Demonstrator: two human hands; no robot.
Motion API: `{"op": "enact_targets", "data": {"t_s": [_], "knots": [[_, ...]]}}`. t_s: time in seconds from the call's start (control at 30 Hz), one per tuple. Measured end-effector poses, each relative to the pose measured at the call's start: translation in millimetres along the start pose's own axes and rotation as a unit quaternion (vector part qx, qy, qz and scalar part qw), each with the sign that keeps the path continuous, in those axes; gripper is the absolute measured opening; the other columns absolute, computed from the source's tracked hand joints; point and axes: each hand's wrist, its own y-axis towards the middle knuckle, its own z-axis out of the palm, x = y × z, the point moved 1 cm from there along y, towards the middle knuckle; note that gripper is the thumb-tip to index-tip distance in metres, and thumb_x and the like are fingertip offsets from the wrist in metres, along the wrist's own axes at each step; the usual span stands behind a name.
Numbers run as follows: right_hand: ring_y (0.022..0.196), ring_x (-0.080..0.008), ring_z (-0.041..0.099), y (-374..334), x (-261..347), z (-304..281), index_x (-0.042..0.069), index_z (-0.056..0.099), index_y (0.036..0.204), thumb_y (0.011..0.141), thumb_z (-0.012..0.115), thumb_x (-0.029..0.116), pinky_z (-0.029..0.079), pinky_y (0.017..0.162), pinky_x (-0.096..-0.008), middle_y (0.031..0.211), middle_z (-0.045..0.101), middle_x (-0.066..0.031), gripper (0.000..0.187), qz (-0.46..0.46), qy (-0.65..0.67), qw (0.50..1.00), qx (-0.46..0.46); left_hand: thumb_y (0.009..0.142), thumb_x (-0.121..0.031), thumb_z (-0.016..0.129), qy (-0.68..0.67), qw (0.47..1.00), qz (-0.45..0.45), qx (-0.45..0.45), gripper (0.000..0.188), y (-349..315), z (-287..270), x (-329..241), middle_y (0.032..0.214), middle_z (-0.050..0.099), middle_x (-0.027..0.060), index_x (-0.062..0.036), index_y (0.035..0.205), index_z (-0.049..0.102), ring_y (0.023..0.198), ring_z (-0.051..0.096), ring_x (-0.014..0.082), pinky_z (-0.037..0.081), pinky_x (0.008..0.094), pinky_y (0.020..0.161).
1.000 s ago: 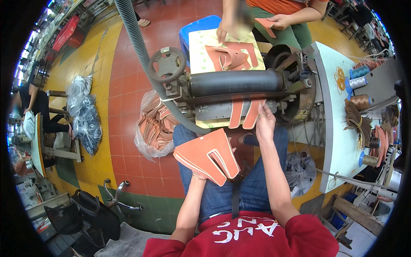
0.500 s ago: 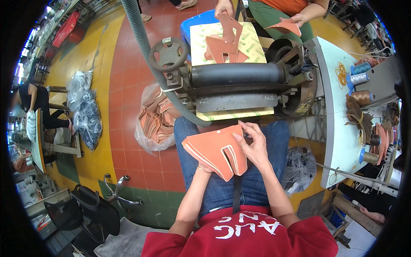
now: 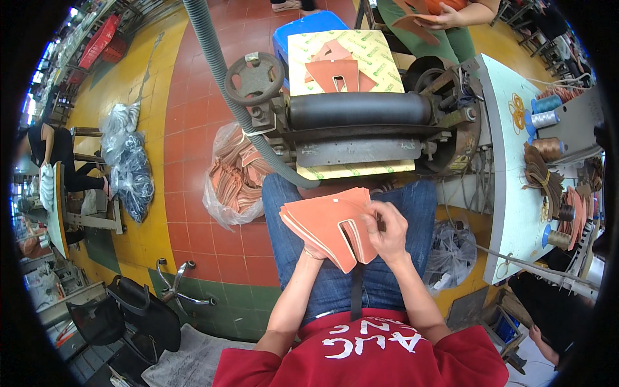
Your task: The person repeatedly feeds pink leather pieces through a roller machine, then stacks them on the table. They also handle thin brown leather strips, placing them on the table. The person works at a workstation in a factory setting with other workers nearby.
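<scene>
A stack of salmon-coloured shoe-upper pieces (image 3: 316, 216), each with a slot cut in it, lies over my lap. My left hand (image 3: 314, 253) grips the stack from beneath at its lower left side, most of its fingers hidden under the pieces. At the right edge, my right hand (image 3: 389, 229) has its fingers curled in and pinched against the pieces. Just ahead of my knees stands a roller machine with a black roller (image 3: 358, 111). Beyond the roller, similar cut pieces (image 3: 332, 72) rest on a yellow printed board (image 3: 380, 51).
A co-worker's hand (image 3: 451, 18) holds salmon pieces at the far right. A plastic bag of salmon pieces (image 3: 235, 171) sits on the floor left of the machine. The handwheel (image 3: 254, 79) and grey hose (image 3: 216, 55) rise beside it. Thread spools (image 3: 545, 119) stand on the right-hand table (image 3: 509, 213).
My right hand has slid down slightly from the stack's upper right corner, and its fingers have curled. The co-worker's other hand has left the board, where the pieces now lie flat.
</scene>
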Motion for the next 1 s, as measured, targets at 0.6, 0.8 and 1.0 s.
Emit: {"op": "enact_targets", "data": {"t_s": [0.6, 0.8, 1.0], "knots": [[0.082, -0.0070, 0.063, 13, -55, 17, 0.000, 0.060, 0.105, 0.094, 0.062, 0.008, 0.052, 0.075, -0.0223, 0.096, 0.070, -0.0053, 0.014, 0.305, 0.350, 0.883, 0.071, 0.097, -0.047, 0.044, 0.005, 0.998, 0.062, -0.004, 0.058, -10, -20, -30, 0.141, 0.046, 0.0154, -0.0084, 0.140, 0.041, 0.129, 0.048, 0.0294, 0.044, 0.0471, 0.104], [0.084, -0.0090, 0.063, 14, -9, 5, -0.002, 0.058, 0.108, 0.095, 0.059, 0.008, 0.052, 0.076, -0.0259, 0.096, 0.069, -0.0071, 0.016, 0.334, 0.323, 0.858, 0.217, 0.097, -0.049, 0.044, 0.015, 0.998, 0.059, -0.010, 0.059, -5, -7, -22, 0.141, 0.046, 0.0158, -0.0086, 0.140, 0.042, 0.128, 0.047, 0.0294, 0.044, 0.0469, 0.104], [0.090, -0.0104, 0.063, 20, 10, -11, -0.002, 0.061, 0.112, 0.093, 0.060, 0.005, 0.052, 0.077, -0.0287, 0.101, 0.068, -0.0104, 0.020, 0.344, 0.238, 0.844, 0.336, 0.096, -0.050, 0.045, 0.112, 0.991, 0.025, -0.062, 0.059, 1, 19, -4, 0.139, 0.047, 0.0158, -0.0095, 0.139, 0.043, 0.121, 0.051, 0.0295, 0.046, 0.0466, 0.100]]}}
